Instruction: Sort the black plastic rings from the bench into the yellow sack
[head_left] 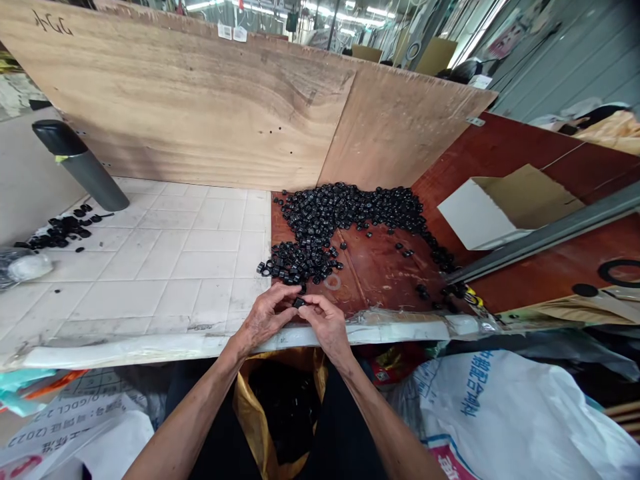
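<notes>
My left hand (265,317) and my right hand (325,322) meet at the near edge of the table, fingers pinched together on one small black ring-shaped part (299,303). Just beyond them lies a big heap of the same small black parts (330,223) on the red-brown board (380,267). A yellow bag (250,413) with dark contents hangs open under the table edge, between my forearms.
White tiled surface (165,260) to the left with a smaller scatter of black parts (63,230) and a dark tube (80,163). Plywood walls (200,100) stand behind. A cardboard box (500,207), a metal bar (545,233) and white sacks (500,413) are at right.
</notes>
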A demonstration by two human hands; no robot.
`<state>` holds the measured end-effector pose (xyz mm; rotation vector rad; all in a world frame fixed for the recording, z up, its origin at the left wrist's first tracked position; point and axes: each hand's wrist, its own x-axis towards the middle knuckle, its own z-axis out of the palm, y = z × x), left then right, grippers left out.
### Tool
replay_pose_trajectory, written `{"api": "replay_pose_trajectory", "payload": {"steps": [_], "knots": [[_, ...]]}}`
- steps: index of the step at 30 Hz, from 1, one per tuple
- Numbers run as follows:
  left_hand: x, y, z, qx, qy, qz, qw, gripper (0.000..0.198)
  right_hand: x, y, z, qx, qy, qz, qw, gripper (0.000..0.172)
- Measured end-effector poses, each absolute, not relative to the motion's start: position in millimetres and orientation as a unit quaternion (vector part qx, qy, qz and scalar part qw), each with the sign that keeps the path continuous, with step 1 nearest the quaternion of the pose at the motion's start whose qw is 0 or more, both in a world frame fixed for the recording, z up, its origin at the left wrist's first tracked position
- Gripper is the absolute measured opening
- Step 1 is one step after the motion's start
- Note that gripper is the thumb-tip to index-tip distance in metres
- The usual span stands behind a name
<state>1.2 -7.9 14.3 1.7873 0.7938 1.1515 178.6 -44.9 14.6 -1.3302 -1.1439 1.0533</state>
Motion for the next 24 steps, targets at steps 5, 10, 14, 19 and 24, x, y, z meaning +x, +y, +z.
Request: {"api": "replay_pose_trajectory", "payload": {"steps": [5,10,14,19,24], "knots": [[0,-7,19,0.728,0.314,0.456,0.404,0.018,179,-46,18,-0.553,-0.486,0.418,0.533,0.023],[-2,-8,17,0.704,0.337,0.444,0.439,0.019,178,-45,17,-0.552,-0.497,0.405,0.533,0.023],[-1,-9,18,0.7,0.343,0.435,0.452,0.018,176,-46,13,-0.559,-0.5,0.411,0.519,0.024],[-1,-10,21,0.704,0.332,0.44,0.448,0.018,177,-47,15,-0.579,-0.569,0.327,0.484,0.026],[-2,-10,24,0.714,0.322,0.434,0.446,0.015,174,-43,23,-0.59,-0.638,0.227,0.44,0.048]]}}
